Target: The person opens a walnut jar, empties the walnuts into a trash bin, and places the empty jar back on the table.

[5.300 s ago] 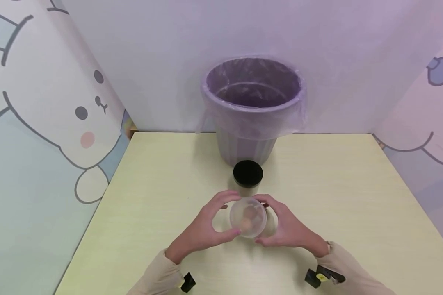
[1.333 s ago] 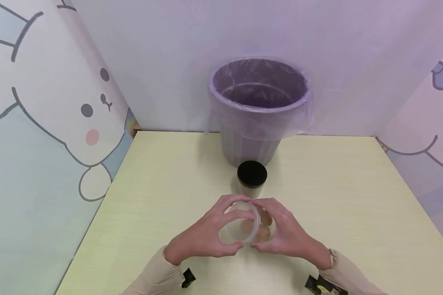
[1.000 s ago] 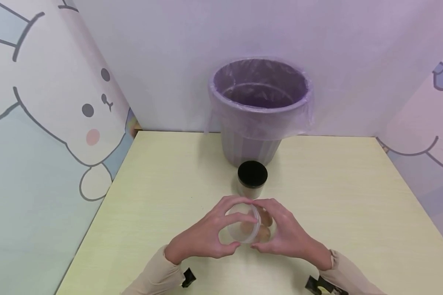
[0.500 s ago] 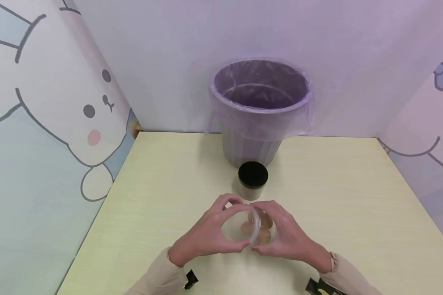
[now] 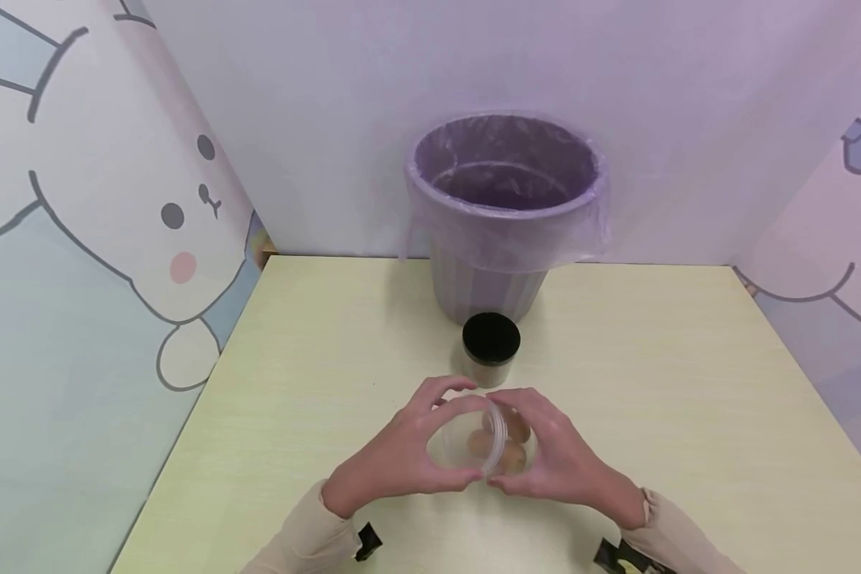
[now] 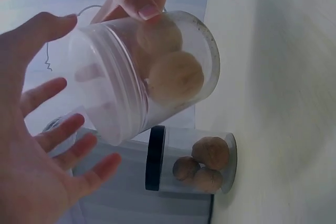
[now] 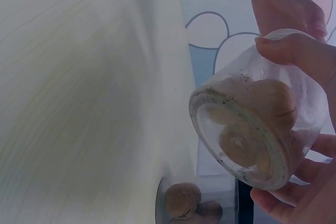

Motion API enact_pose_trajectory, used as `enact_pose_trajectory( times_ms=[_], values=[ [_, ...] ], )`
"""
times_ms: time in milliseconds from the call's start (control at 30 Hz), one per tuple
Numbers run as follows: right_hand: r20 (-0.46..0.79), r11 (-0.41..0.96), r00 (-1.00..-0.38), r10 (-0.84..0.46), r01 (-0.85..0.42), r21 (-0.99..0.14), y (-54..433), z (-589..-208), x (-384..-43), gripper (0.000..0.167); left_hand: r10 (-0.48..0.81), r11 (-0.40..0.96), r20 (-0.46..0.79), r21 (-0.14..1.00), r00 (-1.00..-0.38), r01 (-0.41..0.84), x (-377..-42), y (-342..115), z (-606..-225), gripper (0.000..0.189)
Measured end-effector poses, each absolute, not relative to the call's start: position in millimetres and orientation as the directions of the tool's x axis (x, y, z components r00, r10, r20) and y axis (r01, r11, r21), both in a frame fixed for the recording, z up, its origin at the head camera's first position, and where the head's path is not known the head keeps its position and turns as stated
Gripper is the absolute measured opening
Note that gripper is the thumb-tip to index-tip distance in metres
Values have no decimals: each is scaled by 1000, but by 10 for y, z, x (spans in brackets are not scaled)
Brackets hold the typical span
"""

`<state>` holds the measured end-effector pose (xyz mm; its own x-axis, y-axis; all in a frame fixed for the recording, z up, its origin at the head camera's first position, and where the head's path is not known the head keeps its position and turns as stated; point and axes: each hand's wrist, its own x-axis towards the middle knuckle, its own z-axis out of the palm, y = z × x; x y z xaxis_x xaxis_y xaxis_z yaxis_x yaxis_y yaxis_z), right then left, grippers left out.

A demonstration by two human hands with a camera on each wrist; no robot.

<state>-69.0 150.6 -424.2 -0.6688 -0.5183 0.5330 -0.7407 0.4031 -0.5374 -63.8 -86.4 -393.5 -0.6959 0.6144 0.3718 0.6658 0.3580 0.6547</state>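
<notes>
A clear plastic jar (image 6: 199, 35) with a ribbed translucent lid (image 6: 123, 85) is tilted above the table, lid side toward my left hand. Inside it sit several round brown nuts (image 6: 176, 77) that look like walnuts. My right hand (image 5: 563, 454) grips the jar's body, thumb on one side and fingers on the other. Around the lid, my left hand (image 5: 405, 454) is spread wide; the left wrist view shows its fingers apart and a gap before the lid. Behind the held jar, a second clear jar (image 5: 486, 373) with a black lid (image 5: 491, 338) stands upright, holding similar nuts.
A purple-grey waste bin (image 5: 484, 291) lined with a thin plastic bag (image 5: 505, 239) stands at the table's back edge, right behind the black-lidded jar. The pale wooden table (image 5: 308, 343) meets walls with cartoon prints on the left and right.
Since the earliest frame the held jar has tipped from upright so its lid faces left. My left index finger has drawn back from across the lid to its rim. The black-lidded jar stays put.
</notes>
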Motion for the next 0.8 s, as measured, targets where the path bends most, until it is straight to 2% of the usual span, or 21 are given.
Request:
enact_pose_trajectory(
  times_ms=[167,233,300,567,633,800],
  values=[
    [529,407,-674,-515,-736,-542,1504,-4229,-686,96,722,232,462,540,-515,809,-687,-894,-3912,57],
    [528,406,-675,-516,-735,-543,1500,-4221,-683,96,740,208,478,506,-473,837,-695,-898,-3911,55],
    [526,405,-675,-517,-734,-545,1497,-4217,-681,96,748,205,482,487,-457,849,-695,-902,-3910,55],
    [522,406,-679,-516,-730,-549,1506,-4218,-679,96,744,228,481,470,-464,853,-695,-892,-3927,58],
    [524,405,-677,-517,-732,-548,1508,-4223,-680,96,725,249,478,489,-495,836,-690,-883,-3930,60],
    [538,398,-665,-519,-744,-537,1506,-4241,-681,94,644,343,440,565,-626,750,-664,-854,-3948,63]
  ],
)
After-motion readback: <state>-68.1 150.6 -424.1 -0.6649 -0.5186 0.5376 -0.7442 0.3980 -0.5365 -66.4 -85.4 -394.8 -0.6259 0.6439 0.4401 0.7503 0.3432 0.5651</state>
